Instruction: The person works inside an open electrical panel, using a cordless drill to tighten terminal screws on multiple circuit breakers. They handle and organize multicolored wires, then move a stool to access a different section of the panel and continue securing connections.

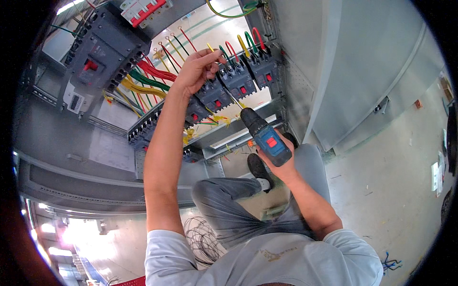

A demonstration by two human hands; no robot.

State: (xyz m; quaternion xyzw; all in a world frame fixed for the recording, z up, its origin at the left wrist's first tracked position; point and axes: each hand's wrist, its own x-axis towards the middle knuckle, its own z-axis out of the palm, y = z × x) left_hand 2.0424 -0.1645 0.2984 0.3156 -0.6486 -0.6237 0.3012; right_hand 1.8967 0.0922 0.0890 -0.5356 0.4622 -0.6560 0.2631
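My right hand (286, 167) is wrapped round the handle of a cordless drill (260, 126), black and blue with a red patch. Its long thin bit points up and left to a row of dark grey circuit breakers (210, 99) with red toggles. Over the top of that row, my left hand (198, 71) is closed, thumb and forefinger pinched at a wire by the terminals. The exact grip is partly hidden by the fingers. A yellow wire (210, 47) sticks up behind them, and a green wire (223, 50) curves beside the fingertips.
A large breaker (102, 47) sits at upper left, feeding bundled red wires (160, 72), green and yellow ones. Loose wires with ring ends stand behind my left hand. A grey cabinet door (367, 71) stands at right. A black wire tangle (202, 238) lies on the floor.
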